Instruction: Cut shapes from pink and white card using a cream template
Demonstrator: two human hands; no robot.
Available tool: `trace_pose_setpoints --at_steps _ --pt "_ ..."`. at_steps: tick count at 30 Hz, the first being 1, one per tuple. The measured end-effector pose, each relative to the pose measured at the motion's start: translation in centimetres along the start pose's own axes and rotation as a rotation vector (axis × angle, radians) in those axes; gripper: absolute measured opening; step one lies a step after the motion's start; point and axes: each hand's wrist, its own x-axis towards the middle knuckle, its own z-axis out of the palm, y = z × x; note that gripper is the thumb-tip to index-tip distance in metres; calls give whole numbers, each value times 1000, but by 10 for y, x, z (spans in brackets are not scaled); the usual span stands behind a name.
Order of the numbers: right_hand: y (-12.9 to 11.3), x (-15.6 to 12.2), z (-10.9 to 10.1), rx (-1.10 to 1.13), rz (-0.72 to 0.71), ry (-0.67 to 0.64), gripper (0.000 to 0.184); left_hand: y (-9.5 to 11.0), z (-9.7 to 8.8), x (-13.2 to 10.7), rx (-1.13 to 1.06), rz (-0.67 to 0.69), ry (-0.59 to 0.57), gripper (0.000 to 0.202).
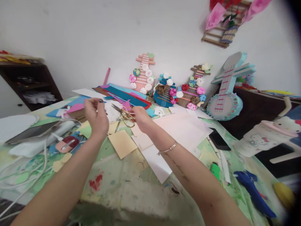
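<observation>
My right hand (141, 118) grips a pair of scissors (125, 115) with gold-coloured handles, their dark blades pointing left toward my other hand. To the left, my left hand (97, 117) is raised with its fingers pinched together. A small dark spot shows at its fingertips, and I cannot make out what they hold. Below the scissors a square of tan paper (122, 144) lies on the table. White and pale pink sheets (174, 128) spread beside it under my right forearm. Behind my hands is a pile of coloured paper (127, 96).
Guitar-shaped crafts with paper flowers (142, 78) lean along the wall. On the right are a phone (219, 139), a white cup (261, 138) and a blue glue gun (255, 191). A tablet (33, 131), cables and a pink mouse-like device (67, 143) lie on the left.
</observation>
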Motion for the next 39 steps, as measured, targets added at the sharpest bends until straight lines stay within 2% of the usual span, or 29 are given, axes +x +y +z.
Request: trace_pose_setpoints --at_steps 2,3,6,9,14,17,20,23,27,29,33,36,39 --pt "0 -10 -25 173 40 -5 7 -7 10 -3 105 41 52 44" --pt "1 -16 -39 247 57 -6 4 -10 16 -6 168 59 35 41" --pt "8 -36 -85 392 115 -24 6 -23 33 -18 347 53 -211 34" --pt "24 -56 -125 425 161 -19 8 -37 50 -29 472 53 -437 33" --pt "64 -79 -163 316 202 30 15 -56 65 -33 565 53 -658 33" --pt "87 -84 -177 191 216 70 22 -61 64 -31 568 37 -748 34" --pt "102 -87 -187 47 253 76 37 -63 60 -29 538 2 -817 34" --pt "109 -89 -192 -64 261 85 55 -65 58 -26 505 -41 -869 34" --pt "108 -89 -195 -158 204 102 65 -68 57 -22 463 -87 -871 33" --pt "105 -86 -199 -217 156 101 64 -69 56 -19 439 -100 -846 33" --pt "97 -77 -213 -375 22 46 48 -71 53 -16 402 -109 -788 33" --pt "90 -71 -218 -503 -105 -77 39 -72 51 -14 385 -108 -754 31" --pt "87 -69 -212 -608 -186 -243 34 -73 49 -12 367 -105 -726 29"
